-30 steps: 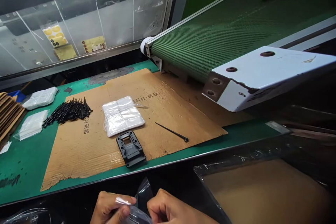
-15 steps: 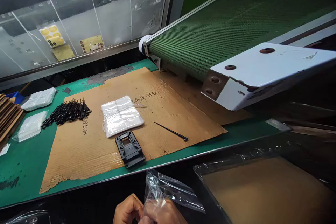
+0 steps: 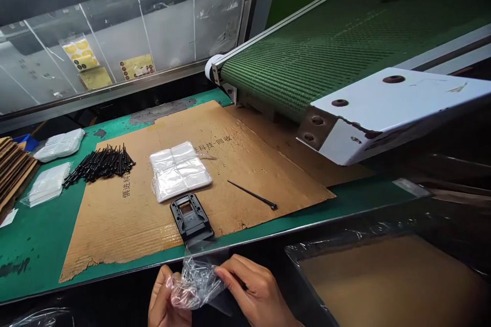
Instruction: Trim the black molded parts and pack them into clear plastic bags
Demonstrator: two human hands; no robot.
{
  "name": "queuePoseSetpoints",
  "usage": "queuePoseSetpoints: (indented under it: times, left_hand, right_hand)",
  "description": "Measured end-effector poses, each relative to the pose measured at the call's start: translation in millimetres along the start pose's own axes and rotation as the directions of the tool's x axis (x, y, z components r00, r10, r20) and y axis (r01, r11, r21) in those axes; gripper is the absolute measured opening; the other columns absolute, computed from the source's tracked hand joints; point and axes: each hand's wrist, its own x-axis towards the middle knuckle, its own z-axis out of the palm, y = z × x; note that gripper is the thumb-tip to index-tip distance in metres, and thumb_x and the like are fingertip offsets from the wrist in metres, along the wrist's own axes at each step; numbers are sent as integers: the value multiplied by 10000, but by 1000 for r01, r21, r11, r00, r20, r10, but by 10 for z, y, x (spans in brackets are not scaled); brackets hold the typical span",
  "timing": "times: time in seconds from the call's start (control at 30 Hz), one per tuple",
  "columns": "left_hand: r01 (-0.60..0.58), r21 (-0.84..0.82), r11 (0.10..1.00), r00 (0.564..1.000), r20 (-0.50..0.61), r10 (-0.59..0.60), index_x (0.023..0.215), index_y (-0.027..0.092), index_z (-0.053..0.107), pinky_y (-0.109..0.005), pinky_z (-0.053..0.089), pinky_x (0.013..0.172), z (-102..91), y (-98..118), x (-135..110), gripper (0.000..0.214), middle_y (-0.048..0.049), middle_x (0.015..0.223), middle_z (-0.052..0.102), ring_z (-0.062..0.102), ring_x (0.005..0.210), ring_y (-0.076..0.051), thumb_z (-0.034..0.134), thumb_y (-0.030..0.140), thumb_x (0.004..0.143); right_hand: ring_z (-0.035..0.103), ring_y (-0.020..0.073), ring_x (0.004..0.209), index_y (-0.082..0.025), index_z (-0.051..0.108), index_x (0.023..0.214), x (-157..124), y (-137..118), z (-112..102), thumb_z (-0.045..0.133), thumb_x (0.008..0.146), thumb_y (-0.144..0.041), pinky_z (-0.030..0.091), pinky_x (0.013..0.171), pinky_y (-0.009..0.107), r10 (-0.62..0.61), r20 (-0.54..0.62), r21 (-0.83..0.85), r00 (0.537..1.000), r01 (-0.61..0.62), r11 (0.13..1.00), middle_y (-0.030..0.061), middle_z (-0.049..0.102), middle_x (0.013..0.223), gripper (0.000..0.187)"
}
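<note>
Both my hands are low in front of the bench edge, gripping a crumpled clear plastic bag point(image 3: 197, 282) between them. My left hand point(image 3: 166, 296) pinches its left end, and my right hand point(image 3: 253, 286) pinches the right side. Just beyond the bag lies a black plastic bracket point(image 3: 191, 218) on a corrugated cardboard sheet point(image 3: 115, 225). A stack of flat clear bags point(image 3: 180, 171), a black cable tie point(image 3: 253, 195) and a pile of black cable ties point(image 3: 100, 163) also lie on the sheet.
The green workbench point(image 3: 38, 250) runs behind a dark front edge. A green conveyor belt point(image 3: 307, 56) with a white metal end bracket point(image 3: 383, 107) overhangs the right. A plastic-lined box point(image 3: 387, 281) stands at lower right. Stacked cardboard point(image 3: 11, 173) and more bags point(image 3: 59, 144) lie left.
My hands have risen toward the bench edge and spread apart. The bag has moved left and is now bunched between them.
</note>
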Motion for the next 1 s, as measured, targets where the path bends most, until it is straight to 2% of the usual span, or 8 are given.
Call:
queuePoseSetpoints:
  times: [0.1, 0.33, 0.6, 0.7, 0.8, 0.87, 0.93, 1.0]
  left_hand:
    - [-108, 108, 988, 994, 38, 104, 680, 191, 488, -145, 319, 440, 9, -46, 10, 443, 86, 484, 427, 352, 418, -28, 852, 289, 447]
    - [-229, 318, 920, 931, -204, 302, 764, 203, 490, -102, 308, 388, -6, 43, 86, 406, 135, 393, 347, 317, 357, -11, 767, 442, 589]
    - [-377, 292, 879, 870, -213, 444, 760, 198, 521, -80, 241, 317, 179, -20, -6, 358, 124, 358, 376, 283, 280, 6, 704, 487, 657]
    - [-349, 307, 885, 891, -184, 415, 770, 206, 503, -106, 299, 324, 137, -73, -1, 329, 122, 353, 386, 289, 259, -5, 643, 499, 715]
    - [-341, 456, 822, 881, -149, 448, 910, 240, 478, -126, 297, 325, 12, -57, 67, 286, 125, 406, 396, 313, 277, -29, 584, 470, 776]
    - [-471, 654, 592, 764, -33, 644, 1096, 265, 442, -166, 383, 408, -78, 4, 124, 412, 83, 574, 487, 442, 407, -63, 636, 385, 753]
    - [-581, 807, 108, 482, 233, 845, 1181, 279, 453, -266, 468, 629, -146, 100, 163, 542, 1, 837, 536, 549, 694, -131, 696, 269, 697]
    - [-552, 750, -365, 239, 562, 792, 1122, 296, 555, -316, 431, 755, -178, 222, 173, 459, -28, 963, 522, 532, 850, -168, 676, 156, 702]
  right_hand:
    - [510, 143, 561, -184, 580, 654, 30, -25, -39, 457, 895, -342, 396, 545, 250, -88, -64, -83, 994, 83, 993, 27, 565, 606, 313]
    - [502, 122, 475, -205, 420, 628, 156, -244, -83, 431, 889, -474, 424, 528, 233, 247, -142, 544, 959, -133, 829, -50, 441, 472, 374]
    - [517, 145, 562, -168, 462, 1067, 73, -221, 241, 577, 766, -531, 424, 528, 248, 16, 82, 66, 996, -21, 998, 5, 575, 691, 485]
    - [547, 141, 594, -178, 488, 968, 96, -234, 326, 453, 873, -272, 436, 572, 245, 43, 99, 20, 994, -45, 999, 7, 586, 686, 139]
    - [542, 152, 639, -179, 525, 800, 141, -253, 330, 339, 910, -178, 431, 592, 255, -128, 44, -31, 991, 130, 991, 33, 577, 701, 216]
    - [526, 169, 683, -167, 549, 774, 170, -272, 309, 322, 911, -152, 428, 601, 266, -290, 20, -107, 957, 290, 951, 61, 565, 736, 265]
    - [508, 177, 705, -158, 576, 809, 199, -307, 286, 340, 895, -133, 424, 595, 267, -415, 65, -153, 908, 420, 895, 79, 560, 774, 252]
    - [495, 174, 685, -162, 591, 796, 227, -356, 260, 347, 881, -117, 414, 574, 262, -495, 162, -151, 854, 517, 843, 74, 561, 760, 263]
